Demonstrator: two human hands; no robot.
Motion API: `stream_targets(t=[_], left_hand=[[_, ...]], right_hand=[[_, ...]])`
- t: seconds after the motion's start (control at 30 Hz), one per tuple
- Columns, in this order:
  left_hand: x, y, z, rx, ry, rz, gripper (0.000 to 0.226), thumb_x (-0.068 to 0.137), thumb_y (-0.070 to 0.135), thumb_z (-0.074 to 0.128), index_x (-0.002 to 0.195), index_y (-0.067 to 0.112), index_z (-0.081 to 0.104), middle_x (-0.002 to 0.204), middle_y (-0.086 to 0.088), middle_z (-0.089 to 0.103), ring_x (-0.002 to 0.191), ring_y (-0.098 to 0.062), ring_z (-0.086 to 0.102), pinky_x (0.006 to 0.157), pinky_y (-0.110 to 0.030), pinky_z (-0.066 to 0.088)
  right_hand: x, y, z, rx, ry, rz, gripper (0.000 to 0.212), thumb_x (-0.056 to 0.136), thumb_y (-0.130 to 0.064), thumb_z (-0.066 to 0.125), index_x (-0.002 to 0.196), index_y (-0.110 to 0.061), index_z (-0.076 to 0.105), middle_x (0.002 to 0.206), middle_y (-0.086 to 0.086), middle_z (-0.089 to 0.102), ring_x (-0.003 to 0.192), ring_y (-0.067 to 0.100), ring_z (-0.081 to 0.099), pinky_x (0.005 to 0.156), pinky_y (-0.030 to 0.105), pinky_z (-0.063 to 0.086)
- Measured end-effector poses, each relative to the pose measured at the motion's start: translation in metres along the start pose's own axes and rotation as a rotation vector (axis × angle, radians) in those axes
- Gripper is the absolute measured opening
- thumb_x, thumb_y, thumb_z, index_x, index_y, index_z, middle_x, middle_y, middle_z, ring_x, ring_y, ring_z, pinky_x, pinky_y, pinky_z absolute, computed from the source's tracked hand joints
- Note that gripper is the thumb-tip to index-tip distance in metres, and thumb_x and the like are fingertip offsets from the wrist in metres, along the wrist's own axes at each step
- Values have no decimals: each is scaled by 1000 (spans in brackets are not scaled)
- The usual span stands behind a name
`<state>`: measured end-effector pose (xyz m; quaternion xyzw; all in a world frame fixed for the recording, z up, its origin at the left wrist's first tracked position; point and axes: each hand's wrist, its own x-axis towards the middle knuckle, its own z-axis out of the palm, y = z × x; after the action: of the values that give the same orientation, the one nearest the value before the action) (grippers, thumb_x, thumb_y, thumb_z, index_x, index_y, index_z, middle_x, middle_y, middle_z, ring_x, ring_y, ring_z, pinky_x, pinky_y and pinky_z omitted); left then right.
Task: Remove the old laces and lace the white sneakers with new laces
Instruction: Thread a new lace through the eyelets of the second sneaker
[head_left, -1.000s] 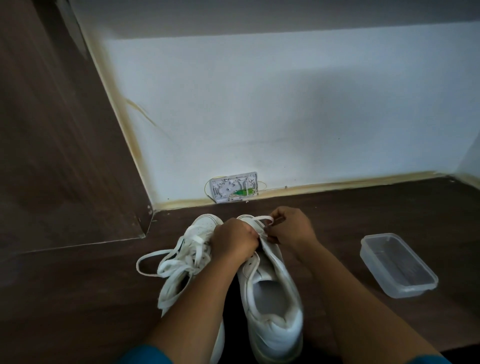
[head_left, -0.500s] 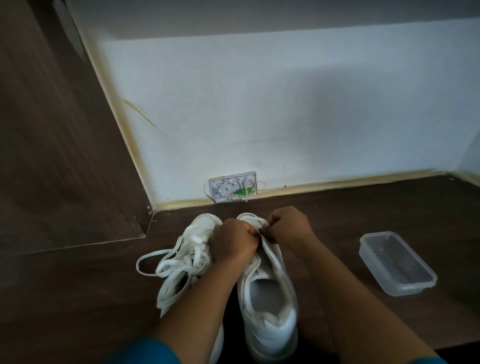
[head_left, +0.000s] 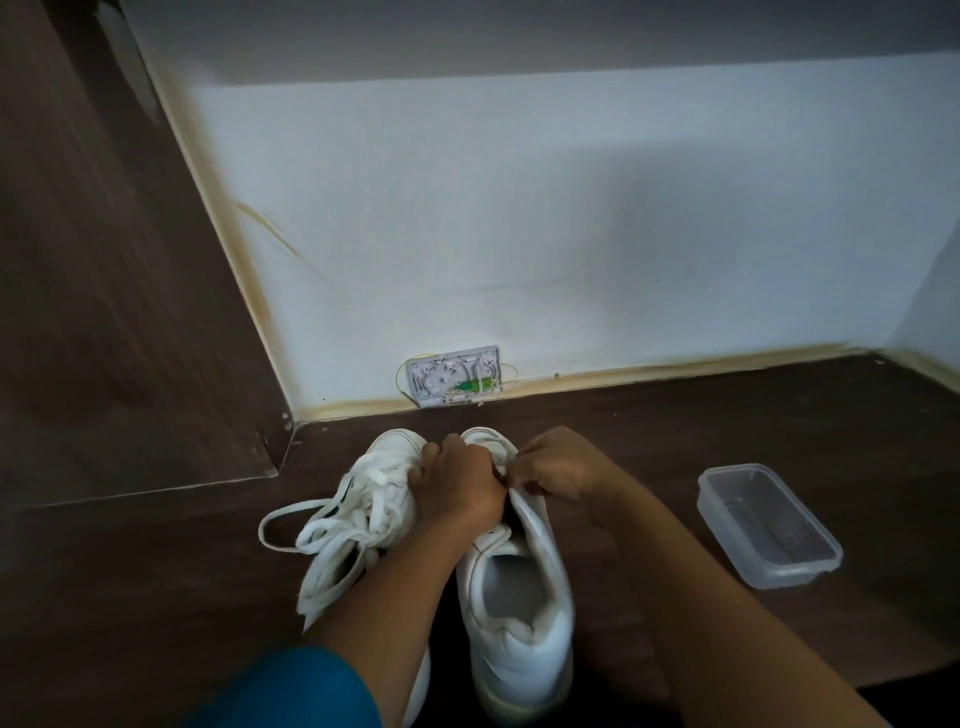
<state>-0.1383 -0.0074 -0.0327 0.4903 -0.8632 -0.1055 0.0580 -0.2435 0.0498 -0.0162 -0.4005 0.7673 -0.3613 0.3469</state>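
— Left hand (head_left: 457, 486)?
— Curled into a fist, gripping the front of the right shoe (head_left: 519, 597) near the tongue.
— Right hand (head_left: 558, 467)?
— Curled too, pinching the eyelet edge of the same shoe, close beside the left hand. Lace between the fingertips or not: cannot tell.
— Shoes where?
— On the floor (head_left: 156, 597), side by side, toes to the wall (head_left: 571, 234). Left shoe (head_left: 395, 449) under a heap of loose laces (head_left: 353, 519), one loop out on the boards.
— Anything else?
— Clear tub (head_left: 769, 525) off to the right, well apart. Wall box (head_left: 457, 376) beyond the toes.
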Motion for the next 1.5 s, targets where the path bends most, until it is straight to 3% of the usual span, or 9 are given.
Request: stream_targets(t=[0.23,0.4,0.57,0.67,0.8,1.0,1.2,1.37,1.5], left_hand=[[5,-15,-24,-52,-208,115,28,90,12,43,103,3,66,111,-18,52,110,-34,51,90,-35,41],[-1,-22,-39,-855,-177,-137,37,82,1,49,51,21,43,60,-2,37,56,-17,34,56,-31,31],[-20,-19,-67,-1738,-312,-108,30,83,4,44,55,9,55,65,-9,63,65,-21,61,79,-32,47],[-31,-22,-102,-1999,-483,42,22,71,15,43,51,13,50,57,-2,46,40,-11,40,57,-28,48],[-29,-23,-101,-1708,-509,-95,23,82,18,41,60,14,42,54,1,40,30,-3,21,34,-11,16],[-18,-18,-85,-1670,-323,-160,26,92,21,47,68,16,41,52,2,41,31,-3,21,31,-9,12],[-16,-11,-69,-1362,-208,-109,24,97,25,48,77,13,52,51,-4,56,40,-13,42,44,-20,34],[-3,-15,-46,-987,-67,-61,38,97,33,48,68,14,64,58,2,62,59,-14,57,60,-25,47],[5,-16,-32,-619,-22,37,19,96,18,49,96,15,67,103,-4,68,102,-22,61,89,-31,44]], right_hand=[[2,-2,19,-96,28,-30,33,54,-20,68,79,2,70,68,9,60,66,18,54,60,27,38],[2,3,31,-135,237,-37,11,71,-17,66,81,-12,67,86,5,68,82,17,60,66,21,40],[1,7,30,53,318,-6,18,71,-15,69,85,-19,59,86,0,66,78,13,59,61,22,40],[1,7,30,79,320,-10,21,70,-10,69,85,-20,59,86,0,66,75,13,58,57,19,41],[0,3,28,20,273,-122,28,70,-7,70,92,-25,69,95,-4,69,85,12,62,73,21,45],[-2,1,24,-171,265,-252,13,80,-11,67,88,-15,76,88,4,73,78,10,60,67,15,37],[-1,-2,19,-266,228,-237,13,79,-12,63,75,-21,71,72,-3,65,76,10,56,58,15,32],[10,3,20,-309,246,-195,22,84,-9,57,99,-9,73,102,9,71,100,22,63,70,21,35],[13,4,23,-315,261,-186,12,86,-18,64,93,-11,73,99,8,71,97,21,63,65,18,31]])
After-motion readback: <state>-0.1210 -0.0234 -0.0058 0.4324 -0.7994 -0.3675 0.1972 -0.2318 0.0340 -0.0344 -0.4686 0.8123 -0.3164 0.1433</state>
